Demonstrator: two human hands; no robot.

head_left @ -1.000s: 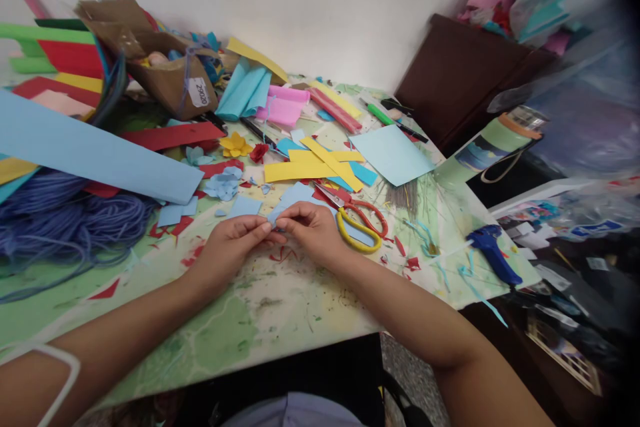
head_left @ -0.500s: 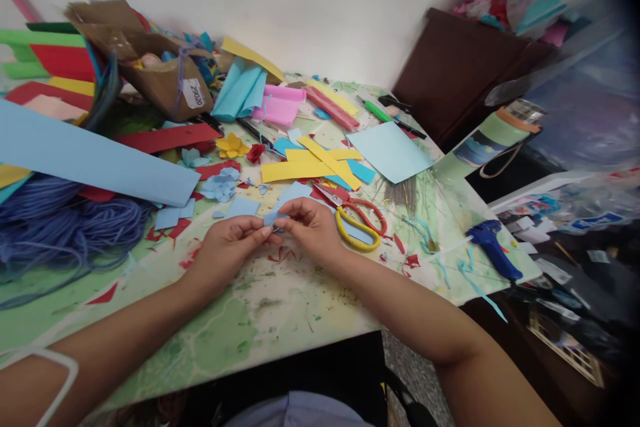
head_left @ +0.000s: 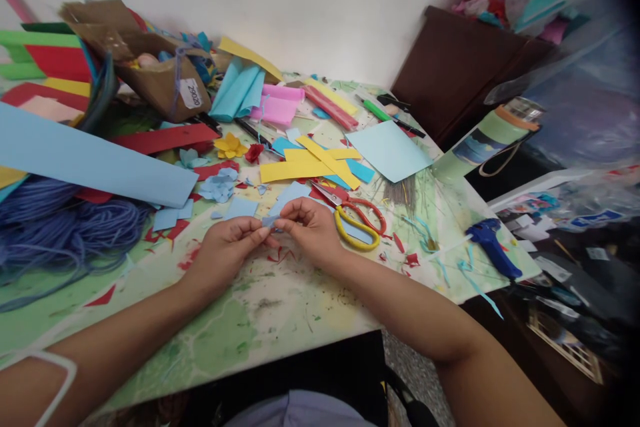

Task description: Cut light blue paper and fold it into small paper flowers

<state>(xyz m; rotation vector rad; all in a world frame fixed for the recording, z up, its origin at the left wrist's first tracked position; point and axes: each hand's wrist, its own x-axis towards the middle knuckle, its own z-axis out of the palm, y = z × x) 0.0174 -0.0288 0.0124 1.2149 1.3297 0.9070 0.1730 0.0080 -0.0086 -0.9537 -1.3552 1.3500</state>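
Observation:
Between my two hands is a small piece of light blue paper (head_left: 270,221), partly covered by the fingers. My left hand (head_left: 234,241) pinches its left side between thumb and fingers. On the other side, my right hand (head_left: 311,227) grips it the same way. Scissors (head_left: 356,217) with one red and one yellow handle lie just right of my right hand. Light blue paper squares (head_left: 242,207) and a blue paper flower (head_left: 220,185) rest beyond my left hand. A yellow flower (head_left: 231,145) and a small red flower (head_left: 254,153) sit farther back.
Yellow strips (head_left: 310,164) and a pale blue sheet (head_left: 390,151) lie behind the scissors. A blue glue gun (head_left: 494,248) and a green bottle (head_left: 483,140) stand at the right. Blue yarn (head_left: 75,233), a long blue strip (head_left: 95,155) and a cardboard box (head_left: 150,83) fill the left.
The small blue paper has turned slightly between my fingertips. Both hands keep nearly the same place, and the view has shifted a little.

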